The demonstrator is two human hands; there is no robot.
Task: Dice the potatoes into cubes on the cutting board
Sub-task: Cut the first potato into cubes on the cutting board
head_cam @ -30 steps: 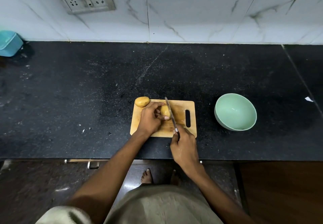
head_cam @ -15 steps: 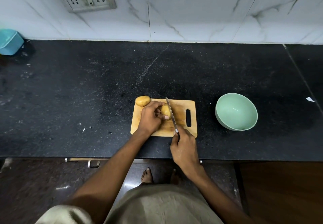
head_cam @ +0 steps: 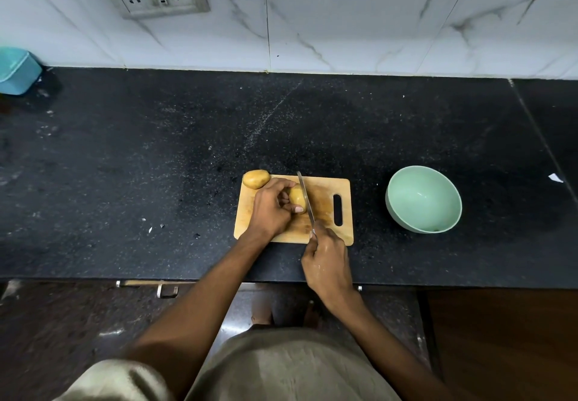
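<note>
A potato lies near the middle of the wooden cutting board, gripped by the curled fingers of the left hand. The right hand grips a knife, its blade against the potato's right side. A second potato sits whole on the board's far left corner. A green bowl stands to the right on the black tabletop.

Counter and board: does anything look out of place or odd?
The spare potato sits half off the board's far left corner, so it might roll. White scraps litter the counter.
</note>
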